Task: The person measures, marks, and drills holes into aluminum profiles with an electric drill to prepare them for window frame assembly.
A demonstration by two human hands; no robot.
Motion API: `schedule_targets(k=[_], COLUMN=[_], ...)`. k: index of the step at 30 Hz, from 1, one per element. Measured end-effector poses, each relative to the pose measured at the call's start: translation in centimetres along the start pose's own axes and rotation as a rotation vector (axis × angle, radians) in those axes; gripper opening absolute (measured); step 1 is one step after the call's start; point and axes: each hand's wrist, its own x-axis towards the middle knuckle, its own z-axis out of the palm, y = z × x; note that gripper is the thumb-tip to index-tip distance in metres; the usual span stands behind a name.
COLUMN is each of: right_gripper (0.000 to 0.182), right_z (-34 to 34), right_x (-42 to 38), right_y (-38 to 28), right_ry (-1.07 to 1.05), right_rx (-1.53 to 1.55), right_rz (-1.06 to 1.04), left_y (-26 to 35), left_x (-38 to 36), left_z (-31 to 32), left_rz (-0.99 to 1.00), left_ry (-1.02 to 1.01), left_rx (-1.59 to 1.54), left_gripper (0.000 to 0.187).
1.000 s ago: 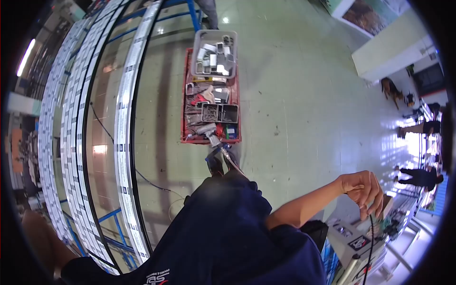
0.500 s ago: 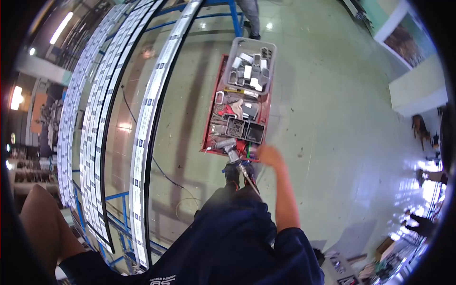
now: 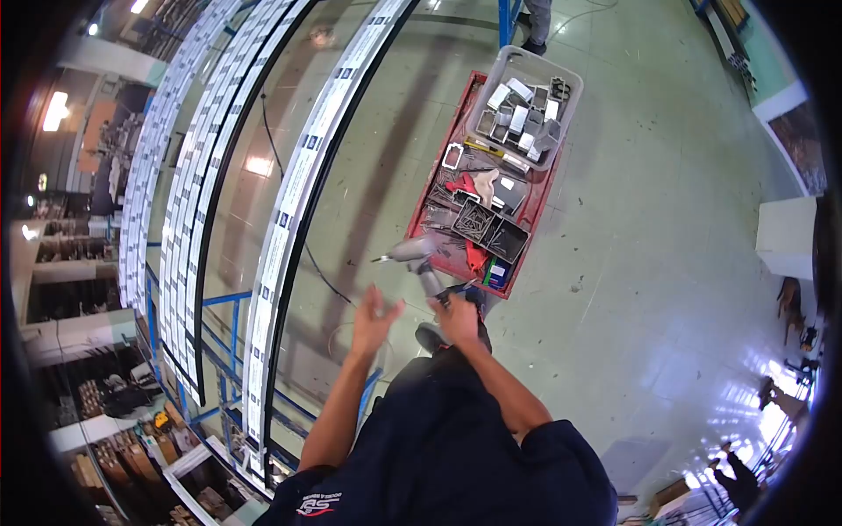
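Your right hand (image 3: 457, 320) was closed around the handle (image 3: 430, 282) of the grey drill (image 3: 410, 250), which was held at the near-left corner of the red tray (image 3: 538, 197), its bit (image 3: 381, 259) pointing leftward, away from that tray. Your left hand (image 3: 375, 317), just off the same corner of the tray, was blurred but wide — nothing visible in it. Holding the drill well, I judged, called for a full wrap of the handle, a steady wrist — and the left hand kept clear of the bit. Long profiles (image 3: 298, 180) lay left of the tray.
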Motion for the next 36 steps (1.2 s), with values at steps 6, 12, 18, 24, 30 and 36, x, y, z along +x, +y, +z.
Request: schedule_targets(k=[6,12,18,24,30,36], right_gripper=[0.023,0.016,0.021,0.014,0.029,0.033], right_z=[0.0,-2.9,-5.1,-5.1,-6.2,-0.6], right_x=[-3.2,11.4,22.0,22.2,19.5,16.1], right_y=[-7.1,-1.8,1.3,0.9,-2.5,-1.1], right_ry=[-0.058,0.36,0.11,0.13,0.396,0.22], right_rx=[0.096,-0.231,-1.017,-1.129,-0.963,-0.48], right_rz=[-0.778,-0.271,-0.044,-0.172,-0.308,-0.718], left_y=[4.7,-0.1,-10.2,-13.4,-16.1,-16.8], left_x=[-0.7,-4.7,-15.4,-20.8,-23.6,-29.5], left_z=[1.4,-5.7,-5.5,-5.2,-6.3,-10.0], left_rz=[0.174,0.058,0.067,0.15,0.273,0.361], left_ry=[0.491,0.634,0.696,0.855,0.82,0.721], left_rx=[-0.679,-0.91,-0.726,-1.059,-1.081,-0.616], left_gripper=[0.037,0.021,0.026,0.03,0.033,0.029])
